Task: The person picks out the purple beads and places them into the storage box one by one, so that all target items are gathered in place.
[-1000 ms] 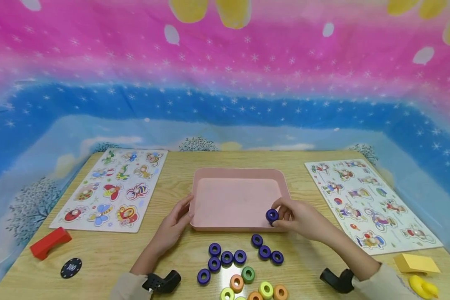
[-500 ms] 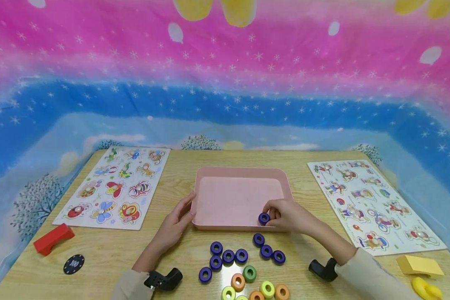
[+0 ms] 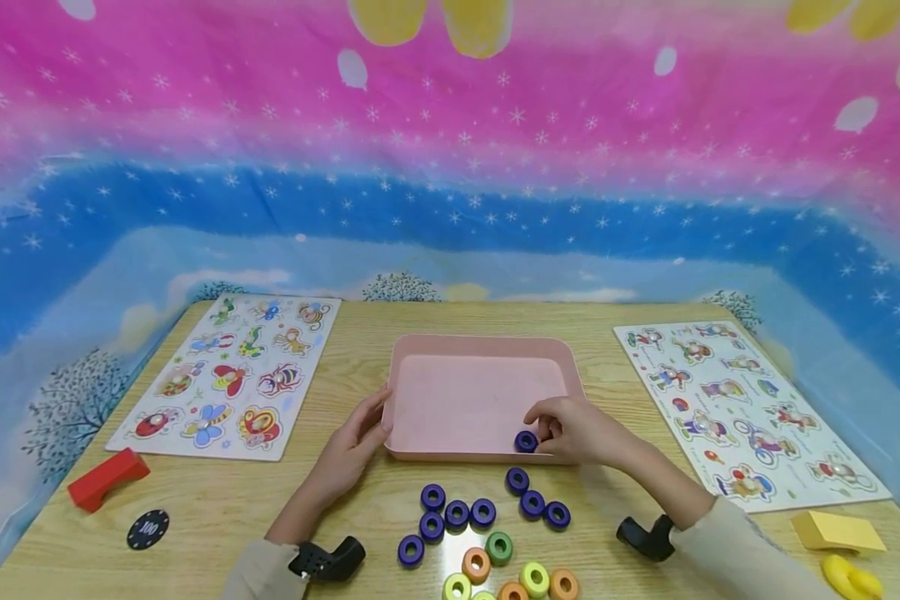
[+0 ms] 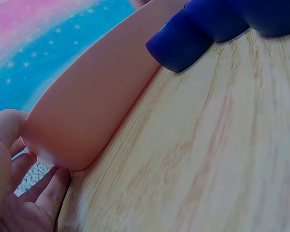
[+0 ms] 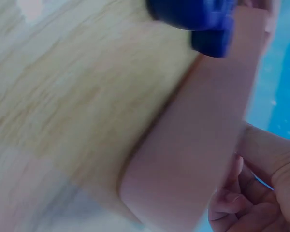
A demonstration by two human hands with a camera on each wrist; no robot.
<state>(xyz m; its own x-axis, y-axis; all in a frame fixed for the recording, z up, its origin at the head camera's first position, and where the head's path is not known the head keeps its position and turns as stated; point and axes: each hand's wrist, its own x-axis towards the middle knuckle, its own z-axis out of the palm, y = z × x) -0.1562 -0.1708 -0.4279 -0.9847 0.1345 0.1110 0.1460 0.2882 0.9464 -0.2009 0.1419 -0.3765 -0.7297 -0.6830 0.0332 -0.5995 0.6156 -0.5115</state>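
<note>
A shallow pink tray point(image 3: 472, 400) lies on the wooden table. My left hand point(image 3: 354, 442) holds its left side near the front corner; in the left wrist view the thumb is at the rim and the fingers sit lower against the corner. Inside the tray, by the front right corner, my right hand point(image 3: 581, 431) pinches a dark purple ring point(image 3: 526, 442) low near the floor. The tray wall point(image 5: 193, 125) hides that ring in the right wrist view. More purple rings point(image 3: 457, 514) lie on the table before the tray.
Nearer me are a green ring point(image 3: 498, 547), orange rings point(image 3: 476, 565) and yellow-green rings point(image 3: 534, 578). Picture puzzle boards stand left point(image 3: 232, 375) and right point(image 3: 750, 417). A red block point(image 3: 108, 479), black chip point(image 3: 148, 529), yellow block point(image 3: 838, 532) and yellow toy point(image 3: 851, 577) lie at the sides.
My right hand has moved a little left with the purple ring and lowered it toward the tray floor. The left hand has stayed at the tray's side.
</note>
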